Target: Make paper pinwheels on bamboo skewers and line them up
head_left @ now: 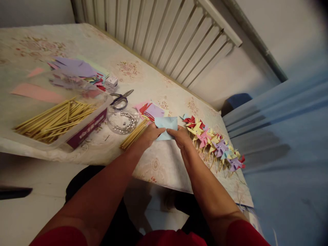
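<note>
A light blue paper square (167, 125) rests on the table's patterned cloth (159, 164); both hands pinch it. My left hand (150, 134) grips its left edge and my right hand (181, 136) its lower right edge, fingers closed on the paper. Just left of my left hand lies a small bundle of wooden sticks (133, 134). Behind the blue paper sits a little pile of pink, red and purple paper pieces (151, 110). A row of finished paper pinwheels (214, 143) in red, yellow, pink and purple runs to the right of my right hand.
A clear plastic box (84, 131) of wooden sticks stands at the left. Scissors (121, 98) and a round clear dish of pins (123, 121) lie behind the sticks. Purple and pink paper sheets (74, 68) are farther back. A radiator (164, 30) lines the wall; blue fabric (282, 136) lies right.
</note>
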Available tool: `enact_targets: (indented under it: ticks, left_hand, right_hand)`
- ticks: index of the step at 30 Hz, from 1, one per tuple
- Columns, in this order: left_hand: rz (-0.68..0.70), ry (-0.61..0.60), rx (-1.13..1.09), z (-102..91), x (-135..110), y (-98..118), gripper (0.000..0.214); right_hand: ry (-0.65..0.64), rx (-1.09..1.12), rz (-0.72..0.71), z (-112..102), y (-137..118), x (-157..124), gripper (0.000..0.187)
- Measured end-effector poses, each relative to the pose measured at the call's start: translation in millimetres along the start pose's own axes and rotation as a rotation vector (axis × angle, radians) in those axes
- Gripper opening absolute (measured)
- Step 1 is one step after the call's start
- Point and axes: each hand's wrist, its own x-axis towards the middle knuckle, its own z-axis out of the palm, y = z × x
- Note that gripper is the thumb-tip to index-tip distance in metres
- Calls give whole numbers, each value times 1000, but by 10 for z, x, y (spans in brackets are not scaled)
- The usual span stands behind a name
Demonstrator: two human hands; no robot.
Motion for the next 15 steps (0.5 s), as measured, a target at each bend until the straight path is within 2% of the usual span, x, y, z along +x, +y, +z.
enact_targets:
  ticks: [4,7,12,15]
  left_hand:
    - [15,-67,-94,17,9,-5,36]
    - [8,-65,-138,33,1,15,38]
    - [-25,-84,-156,44,-33,56,34]
    - [-21,-77,-120,52,-59,95,29]
  right_hand:
    - [-23,-2,8,-77,-37,-49,30]
    - [53,-20,-36,-160,-34,-89,30]
    - [278,-147,-261,-255,-8,-213,29]
    - [284,-202,-349,-287,-4,-308,23]
